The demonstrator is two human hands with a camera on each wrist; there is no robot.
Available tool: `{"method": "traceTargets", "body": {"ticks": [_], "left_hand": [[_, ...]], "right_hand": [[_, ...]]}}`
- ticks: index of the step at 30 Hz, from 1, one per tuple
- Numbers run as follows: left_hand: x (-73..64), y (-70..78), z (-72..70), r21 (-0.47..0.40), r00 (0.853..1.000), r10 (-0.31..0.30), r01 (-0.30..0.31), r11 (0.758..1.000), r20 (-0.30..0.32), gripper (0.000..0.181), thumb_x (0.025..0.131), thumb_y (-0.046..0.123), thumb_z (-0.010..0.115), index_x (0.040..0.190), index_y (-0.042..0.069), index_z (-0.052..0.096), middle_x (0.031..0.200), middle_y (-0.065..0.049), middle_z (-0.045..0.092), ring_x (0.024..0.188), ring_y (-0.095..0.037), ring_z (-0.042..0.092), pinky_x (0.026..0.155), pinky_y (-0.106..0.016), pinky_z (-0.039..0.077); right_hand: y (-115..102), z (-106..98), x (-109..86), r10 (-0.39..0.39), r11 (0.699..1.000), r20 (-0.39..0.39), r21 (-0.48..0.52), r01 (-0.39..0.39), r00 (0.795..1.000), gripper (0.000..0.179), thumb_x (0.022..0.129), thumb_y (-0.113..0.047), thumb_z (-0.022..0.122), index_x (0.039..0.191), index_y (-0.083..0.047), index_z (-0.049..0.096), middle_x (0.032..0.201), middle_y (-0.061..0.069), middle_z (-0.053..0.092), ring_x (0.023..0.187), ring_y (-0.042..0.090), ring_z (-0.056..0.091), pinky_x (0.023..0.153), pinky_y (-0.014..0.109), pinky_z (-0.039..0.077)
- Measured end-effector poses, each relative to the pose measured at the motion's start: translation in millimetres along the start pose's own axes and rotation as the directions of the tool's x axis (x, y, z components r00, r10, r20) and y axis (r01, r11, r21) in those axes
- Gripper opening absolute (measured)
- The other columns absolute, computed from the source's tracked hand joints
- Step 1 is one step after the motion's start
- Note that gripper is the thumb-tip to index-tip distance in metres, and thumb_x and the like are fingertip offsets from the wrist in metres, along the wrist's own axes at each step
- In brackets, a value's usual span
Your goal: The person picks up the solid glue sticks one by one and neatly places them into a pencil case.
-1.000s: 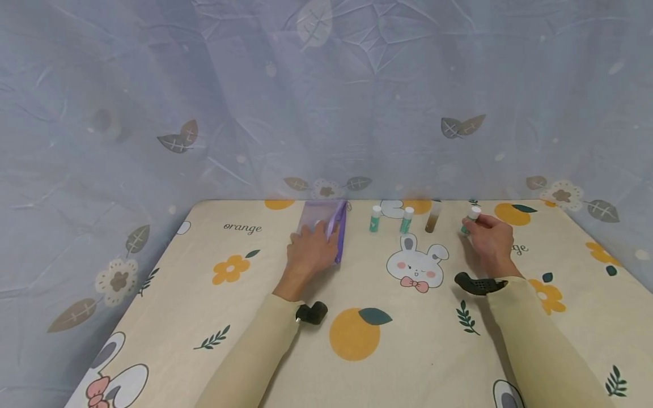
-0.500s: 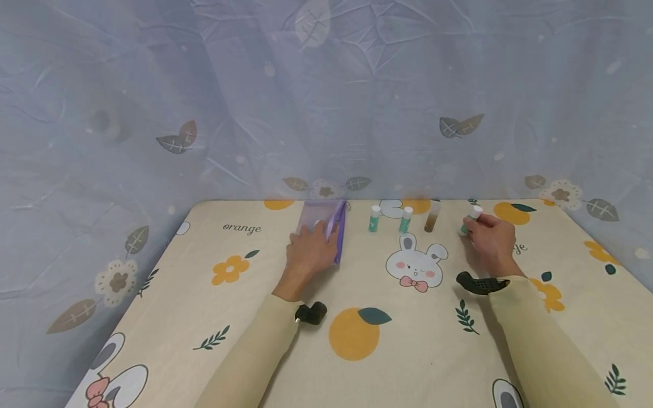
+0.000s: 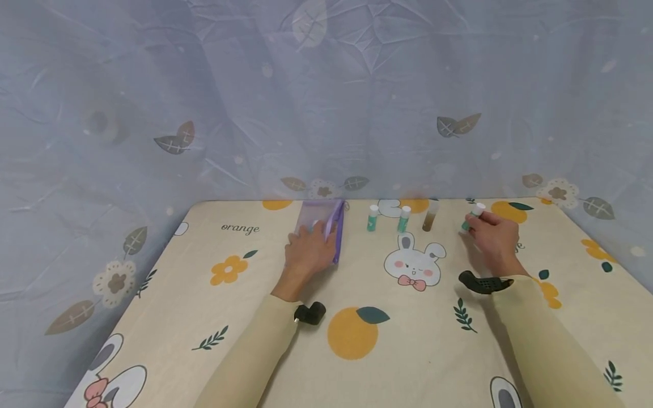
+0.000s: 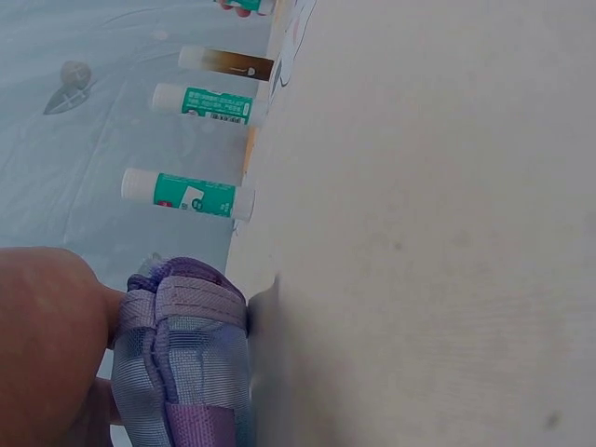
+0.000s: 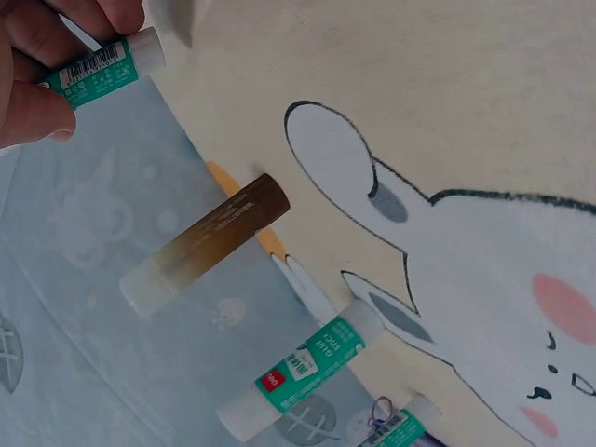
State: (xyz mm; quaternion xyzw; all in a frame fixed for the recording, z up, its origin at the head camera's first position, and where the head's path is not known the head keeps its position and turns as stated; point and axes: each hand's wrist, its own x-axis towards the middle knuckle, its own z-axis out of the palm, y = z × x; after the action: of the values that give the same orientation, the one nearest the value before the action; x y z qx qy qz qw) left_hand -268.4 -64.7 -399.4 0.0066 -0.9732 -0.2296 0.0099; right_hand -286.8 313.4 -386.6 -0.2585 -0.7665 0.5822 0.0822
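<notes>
Where the right hand [image 3: 495, 238] is: toward the back right of the table, thumb and fingers narrowed in a pinch round a held glue stick [image 5: 107, 74].
Held stick: green label, white cap uppermost, leaning to the right; whether its base touches the cloth, cannot tell.
Left hand: the left hand [image 3: 309, 249] lies back down over a purple mesh pouch [image 4: 200, 363], fingers somewhat spread; whether thumb and fingertips also grip it, cannot tell.
Pouch: near the table's back edge, left of the sticks; purple trim along its right side, part of the mesh covered by the hand. In the left wrist view the bound end bulges up from the cloth beside the thumb.
Standing row: three upright sticks between the hands, apart from one another. From the left, a first green stick [image 3: 372, 220], a second green stick [image 3: 403, 221], then a brown stick [image 3: 428, 220], pale-capped and nearest the right hand.
Tablecloth: cream tablecloth [image 3: 408, 357]; a printed rabbit [image 3: 413, 265] just in front of the row.
Wrists: black device [image 3: 309, 313] at the left cuff, another at the right.
</notes>
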Motion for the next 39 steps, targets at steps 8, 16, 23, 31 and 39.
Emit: {"method": "traceTargets", "body": {"ticks": [8, 16, 23, 31, 39], "left_hand": [[-8.7, 6.1, -9.3, -0.021, 1.0, -0.007, 0.007, 1.0, 0.02, 0.062, 0.11, 0.05, 0.037, 0.161, 0.016, 0.043, 0.151, -0.031, 0.049, 0.128, -0.056, 0.05, 0.105, -0.068, 0.044], [-9.0, 6.7, -9.8, -0.01, 1.0, -0.006, 0.006, 1.0, 0.024, 0.062, 0.111, 0.051, 0.036, 0.163, 0.018, 0.041, 0.152, -0.031, 0.048, 0.128, -0.056, 0.05, 0.105, -0.067, 0.044], [-9.7, 6.6, -10.1, -0.006, 1.0, -0.001, 0.001, 1.0, 0.018, 0.061, 0.112, 0.05, 0.035, 0.163, 0.018, 0.04, 0.151, -0.032, 0.049, 0.127, -0.056, 0.051, 0.103, -0.068, 0.045], [-9.7, 6.3, -10.7, 0.001, 1.0, 0.002, -0.002, 1.0, 0.012, 0.06, 0.112, 0.048, 0.036, 0.163, 0.019, 0.04, 0.151, -0.032, 0.049, 0.127, -0.056, 0.051, 0.104, -0.067, 0.045], [-9.3, 5.9, -9.9, 0.004, 1.0, 0.009, -0.009, 1.0, 0.01, 0.059, 0.112, 0.047, 0.036, 0.162, 0.017, 0.041, 0.149, -0.032, 0.05, 0.125, -0.056, 0.052, 0.102, -0.067, 0.046]], "right_hand": [[-0.2, -2.3, 1.0, -0.02, 0.998, 0.008, 0.055, 0.02, 1.0, 0.062, 0.103, -0.037, 0.067, 0.158, -0.013, 0.051, 0.159, 0.007, 0.055, 0.126, 0.01, 0.065, 0.11, 0.031, 0.049], [-6.7, -5.7, -1.3, -0.026, 0.998, 0.007, 0.051, 0.026, 1.0, 0.067, 0.102, -0.04, 0.069, 0.16, -0.014, 0.048, 0.164, 0.01, 0.051, 0.141, 0.018, 0.061, 0.106, 0.027, 0.05], [-15.6, -7.1, -6.1, -0.06, 0.997, 0.018, 0.056, 0.059, 0.998, 0.067, 0.101, -0.04, 0.07, 0.159, -0.013, 0.049, 0.164, 0.009, 0.051, 0.142, 0.017, 0.059, 0.103, 0.024, 0.05], [-30.1, -4.7, -16.7, -0.136, 0.982, 0.046, 0.14, 0.129, 0.99, 0.066, 0.101, -0.033, 0.072, 0.158, -0.008, 0.049, 0.166, 0.015, 0.047, 0.146, 0.022, 0.055, 0.106, 0.027, 0.048], [-48.5, -1.4, -28.5, -0.157, 0.969, 0.079, 0.203, 0.139, 0.984, 0.07, 0.1, -0.032, 0.074, 0.159, -0.007, 0.047, 0.167, 0.017, 0.045, 0.149, 0.026, 0.051, 0.111, 0.033, 0.045]]}}
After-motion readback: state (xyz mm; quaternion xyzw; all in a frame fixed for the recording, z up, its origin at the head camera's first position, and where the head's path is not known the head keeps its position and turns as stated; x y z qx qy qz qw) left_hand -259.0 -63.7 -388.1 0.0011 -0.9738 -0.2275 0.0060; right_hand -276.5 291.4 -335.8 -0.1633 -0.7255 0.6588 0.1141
